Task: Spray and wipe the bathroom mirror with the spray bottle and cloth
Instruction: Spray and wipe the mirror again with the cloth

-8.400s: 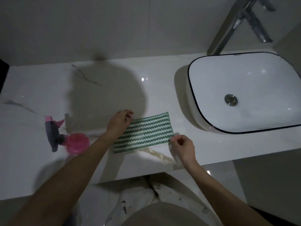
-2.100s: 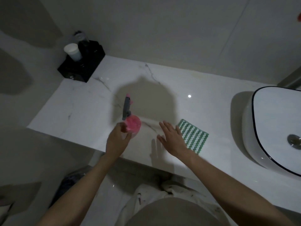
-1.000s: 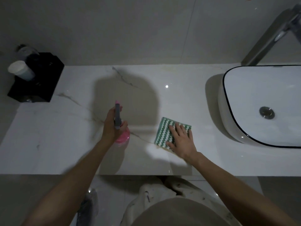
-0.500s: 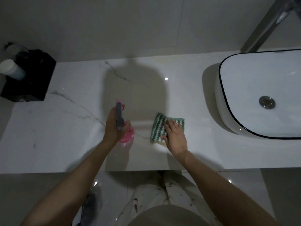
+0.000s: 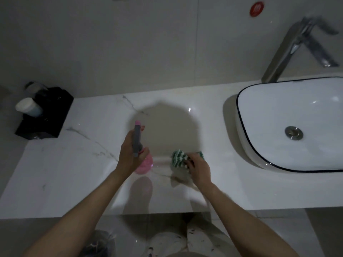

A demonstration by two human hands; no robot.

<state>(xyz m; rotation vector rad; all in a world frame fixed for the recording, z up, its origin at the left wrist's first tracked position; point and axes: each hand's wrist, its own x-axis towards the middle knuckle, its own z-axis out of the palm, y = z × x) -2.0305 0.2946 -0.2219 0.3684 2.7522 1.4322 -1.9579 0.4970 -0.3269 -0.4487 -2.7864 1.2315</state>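
On the marble table (image 5: 55,173), right in front of the person, both tools for the job are being picked up at once. Left hand (image 5: 130,156) is wrapped around the neck of the pink spray bottle (image 5: 143,163), with the grey trigger head sticking up past the fingers and pointing away toward the wall. Looks like the bottle's base is at or just off the table, honestly can't tell which from this angle. Right hand (image 5: 199,168) has its fingers curled into the green-and-white cloth (image 5: 179,158), which is all bunched up under that grip, partly on the table just beside the bottle.

So my read is we're at the very start: grabbing stage, nothing sprayed, nothing wiped. The mirror itself isn't in the shot (just grey wall tile above the table, so presumably it's higher up out of view).

Other stuff around: white sink (image 5: 245,130) with a dark rim off to the right, chrome tap (image 5: 289,51) behind it, and a black tray (image 5: 46,115) with a cup (image 5: 27,107) in the far left corner. All well apart from the hands.

Next move as I see it: lift both up, look up, aim the nozzle at the glass and squeeze the trigger. The left hand probably needs to shift a finger onto the trigger first, since right now it's holding the neck more than the lever. The cloth would wipe better shaken out or folded flat, not wadded.
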